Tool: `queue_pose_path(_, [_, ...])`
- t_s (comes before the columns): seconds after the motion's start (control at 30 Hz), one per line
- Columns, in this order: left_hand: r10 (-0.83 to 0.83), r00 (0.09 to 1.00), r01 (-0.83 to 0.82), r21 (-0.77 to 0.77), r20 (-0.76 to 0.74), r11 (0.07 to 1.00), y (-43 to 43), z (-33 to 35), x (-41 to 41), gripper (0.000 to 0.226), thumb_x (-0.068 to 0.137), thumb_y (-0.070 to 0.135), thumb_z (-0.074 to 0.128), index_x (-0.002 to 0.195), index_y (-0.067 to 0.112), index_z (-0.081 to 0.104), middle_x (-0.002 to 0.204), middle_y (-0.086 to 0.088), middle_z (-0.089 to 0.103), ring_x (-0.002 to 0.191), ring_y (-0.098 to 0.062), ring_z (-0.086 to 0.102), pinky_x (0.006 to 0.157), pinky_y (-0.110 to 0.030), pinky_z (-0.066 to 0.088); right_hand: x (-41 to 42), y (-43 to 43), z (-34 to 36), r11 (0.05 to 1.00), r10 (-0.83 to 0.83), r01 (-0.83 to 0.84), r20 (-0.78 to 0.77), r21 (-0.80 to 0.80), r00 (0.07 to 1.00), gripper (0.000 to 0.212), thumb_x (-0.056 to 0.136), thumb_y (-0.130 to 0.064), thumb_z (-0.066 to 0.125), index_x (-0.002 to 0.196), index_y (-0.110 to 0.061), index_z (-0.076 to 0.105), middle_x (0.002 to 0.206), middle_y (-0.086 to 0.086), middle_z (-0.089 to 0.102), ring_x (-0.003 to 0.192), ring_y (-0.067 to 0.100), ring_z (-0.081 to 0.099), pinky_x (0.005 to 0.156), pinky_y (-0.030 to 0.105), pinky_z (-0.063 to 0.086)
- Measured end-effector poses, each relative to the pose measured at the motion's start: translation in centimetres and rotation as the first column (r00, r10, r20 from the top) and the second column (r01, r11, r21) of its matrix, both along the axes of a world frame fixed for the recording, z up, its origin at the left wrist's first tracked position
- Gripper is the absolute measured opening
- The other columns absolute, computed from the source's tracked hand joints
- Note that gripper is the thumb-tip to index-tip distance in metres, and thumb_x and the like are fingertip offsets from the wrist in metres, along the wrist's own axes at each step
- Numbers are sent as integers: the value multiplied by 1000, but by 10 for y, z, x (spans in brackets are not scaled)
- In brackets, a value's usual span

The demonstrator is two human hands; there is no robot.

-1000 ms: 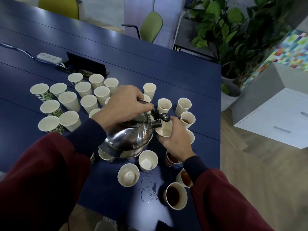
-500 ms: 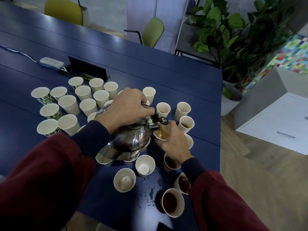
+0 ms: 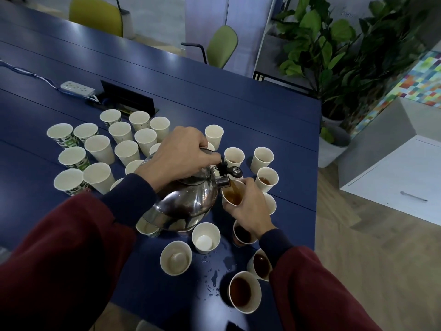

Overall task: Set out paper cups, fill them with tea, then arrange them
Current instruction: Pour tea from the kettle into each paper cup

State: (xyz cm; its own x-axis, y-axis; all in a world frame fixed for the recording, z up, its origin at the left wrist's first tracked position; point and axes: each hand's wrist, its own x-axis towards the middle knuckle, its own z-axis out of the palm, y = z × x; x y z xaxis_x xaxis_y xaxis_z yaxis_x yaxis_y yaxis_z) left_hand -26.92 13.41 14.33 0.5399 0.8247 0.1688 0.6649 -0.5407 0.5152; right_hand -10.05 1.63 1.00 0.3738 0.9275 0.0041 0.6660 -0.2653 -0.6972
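Closest to the person, a white paper cup full of dark tea (image 3: 244,292) stands near the front edge of the dark blue table (image 3: 238,111), with a second filled cup (image 3: 261,265) just behind it, partly under the right sleeve. Scattered spilled droplets (image 3: 214,278) lie on the table to their left. Two empty white cups (image 3: 176,258) sit left of the spill, apart from each other. Above the table, the right hand (image 3: 250,209) has its fingers curled around a held paper cup (image 3: 235,195), which is partly filled. The left hand (image 3: 183,154) grips the top handle of a shiny steel kettle (image 3: 188,199), tipped so its spout (image 3: 223,181) meets the cup's rim while tea runs in. Three more cups (image 3: 267,179) stand beyond the right hand, near the table's right edge, which drops to a wooden floor (image 3: 346,235). To the left, a tight cluster of empty cups (image 3: 100,149) fills the table, with narrow gaps between them. Farther back sit a white power strip (image 3: 76,88) and a black cable hatch (image 3: 128,99), then a wide stretch of tabletop up to the far edge. Past it stand a green chair (image 3: 222,46) and a leafy potted plant (image 3: 334,44).
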Motion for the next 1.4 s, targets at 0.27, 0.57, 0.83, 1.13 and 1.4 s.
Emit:
queue_pose_path(0.27, [69, 991, -65, -34, 114, 997, 2, -1, -10, 51, 67, 42, 65, 47, 14, 27, 50, 0, 19, 52, -17, 21, 52, -33, 24, 0, 5, -10, 995, 17, -4, 127, -104, 992, 59, 77, -31, 83, 119, -13, 47, 121, 5, 51, 104, 26, 56, 85, 37, 48])
queue_pose_path(0.57, [77, 977, -69, -45, 201, 997, 6, 1, -29, 57, 76, 32, 74, 50, 11, 28, 55, -3, 19, 56, -16, 20, 54, -34, 22, -5, 11, -27, 966, 93, -34, 221, -256, 971, 63, 80, -38, 81, 125, -13, 46, 129, 9, 54, 113, 29, 58, 83, 37, 48])
queue_pose_path(0.83, [61, 953, -38, -82, 296, 996, 5, 0, -56, 59, 79, 30, 77, 57, -7, 37, 56, -4, 24, 53, -12, 22, 52, -30, 21, -9, -5, -1, 982, 166, -132, 276, -138, 947, 71, 75, -46, 77, 132, -15, 49, 123, 6, 51, 113, 28, 53, 91, 46, 49])
queue_pose_path(1.13, [-24, 956, 61, -117, 292, 991, 3, 12, -88, 61, 77, 32, 78, 57, -4, 34, 57, -5, 22, 54, -13, 20, 51, -30, 19, -80, -42, 2, 840, 484, -186, 547, -510, 683, 86, 71, -58, 76, 141, -18, 44, 141, 3, 49, 130, 29, 40, 101, 46, 39])
queue_pose_path(1.4, [-113, 955, 152, -127, 274, 980, 5, 12, -113, 60, 79, 34, 79, 59, -8, 40, 58, -7, 27, 54, -13, 24, 52, -28, 23, -101, -54, -10, 976, 83, 11, 422, -216, 903, 60, 79, -42, 73, 126, -10, 54, 121, 13, 54, 107, 34, 55, 85, 45, 47])
